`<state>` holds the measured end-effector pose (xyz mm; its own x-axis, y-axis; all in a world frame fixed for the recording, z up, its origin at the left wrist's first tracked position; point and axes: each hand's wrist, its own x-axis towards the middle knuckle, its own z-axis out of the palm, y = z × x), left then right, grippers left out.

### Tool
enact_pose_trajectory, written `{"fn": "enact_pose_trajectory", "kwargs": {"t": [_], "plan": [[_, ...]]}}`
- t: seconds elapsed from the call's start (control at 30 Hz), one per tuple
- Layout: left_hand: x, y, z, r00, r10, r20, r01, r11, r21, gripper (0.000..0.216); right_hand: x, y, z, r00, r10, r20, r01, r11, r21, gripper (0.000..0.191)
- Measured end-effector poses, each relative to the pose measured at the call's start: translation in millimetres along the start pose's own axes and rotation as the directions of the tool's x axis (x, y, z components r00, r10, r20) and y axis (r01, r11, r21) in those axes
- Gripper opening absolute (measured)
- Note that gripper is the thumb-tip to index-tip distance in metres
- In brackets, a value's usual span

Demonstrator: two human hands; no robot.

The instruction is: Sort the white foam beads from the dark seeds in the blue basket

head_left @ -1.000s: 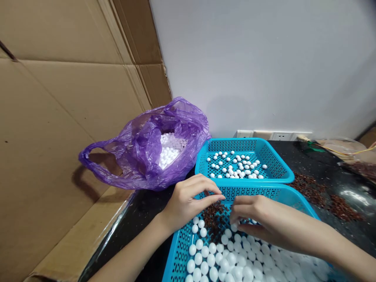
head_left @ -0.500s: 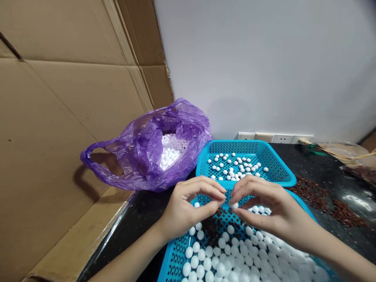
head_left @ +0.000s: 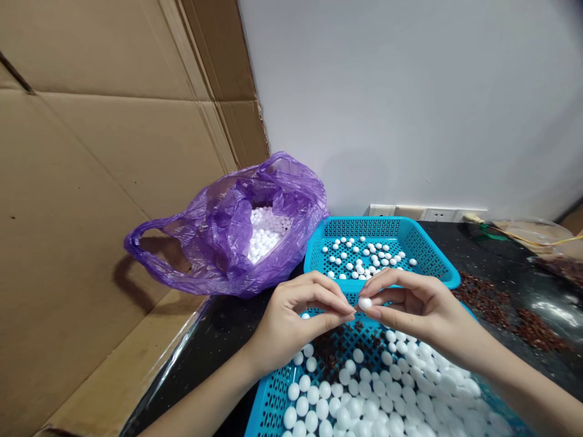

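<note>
My right hand [head_left: 421, 306] pinches a small white ball [head_left: 365, 303] between thumb and fingertips, above a blue plastic basket [head_left: 268, 397]. Close beside it, the thumb and fingers of my left hand [head_left: 296, 318] are pressed together; whatever lies between them is too small to make out. Many loose white balls [head_left: 359, 394] fill the front and right of the near basket. Small dark reddish-brown bits [head_left: 328, 355] lie on its mesh floor below my hands.
Behind is a second blue basket [head_left: 362, 227] with scattered white balls. An open purple plastic bag [head_left: 218, 224] of white balls leans against cardboard [head_left: 113, 139] at the left. Brown piles [head_left: 540, 331] lie on the black tabletop [head_left: 505, 273], near wall sockets [head_left: 438, 215].
Both hands have shifted slightly and the fingers of my right hand have closed more around the white ball, which now shows more fully. My left fingertips are pinched tighter and a little lower.
</note>
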<state>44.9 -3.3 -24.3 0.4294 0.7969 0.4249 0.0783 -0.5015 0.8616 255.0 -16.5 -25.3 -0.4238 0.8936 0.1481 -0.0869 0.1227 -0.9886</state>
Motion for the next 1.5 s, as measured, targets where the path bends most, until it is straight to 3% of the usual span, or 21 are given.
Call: {"fn": "enact_pose_trajectory", "kwargs": {"t": [0.23,0.43,0.6,0.87,1.17,1.5], "plan": [[0.1,-0.2,0.1,0.997,0.067,0.04,-0.067,0.998,0.014,0.016,-0.4,3.5,0.1,0.998,0.041,0.047,-0.042,0.999,0.019,0.013],[-2.4,2.4,4.9,0.999,-0.007,0.037,0.012,0.991,-0.132,0.022,-0.1,2.6,-0.8,0.997,0.056,0.059,-0.056,0.998,0.006,0.016],[-3.4,0.7,3.0,0.998,0.003,0.056,0.003,0.994,-0.105,0.02,0.7,-0.3,-1.6,0.996,0.069,0.058,-0.068,0.997,-0.023,0.019],[-2.9,1.2,3.2,0.991,-0.07,0.114,0.094,0.97,-0.225,0.023,0.0,-2.2,-0.4,0.992,0.081,0.095,-0.078,0.996,-0.031,0.018],[-3.7,0.1,2.4,0.99,-0.089,0.111,0.113,0.965,-0.235,0.024,-0.7,-1.1,-0.7,0.986,0.119,0.117,-0.127,0.99,0.061,0.015],[-2.0,1.0,2.8,0.994,-0.004,0.108,0.026,0.979,-0.203,0.027,-2.5,-3.4,2.0,0.983,0.129,0.133,-0.146,0.981,0.127,0.011]]}}
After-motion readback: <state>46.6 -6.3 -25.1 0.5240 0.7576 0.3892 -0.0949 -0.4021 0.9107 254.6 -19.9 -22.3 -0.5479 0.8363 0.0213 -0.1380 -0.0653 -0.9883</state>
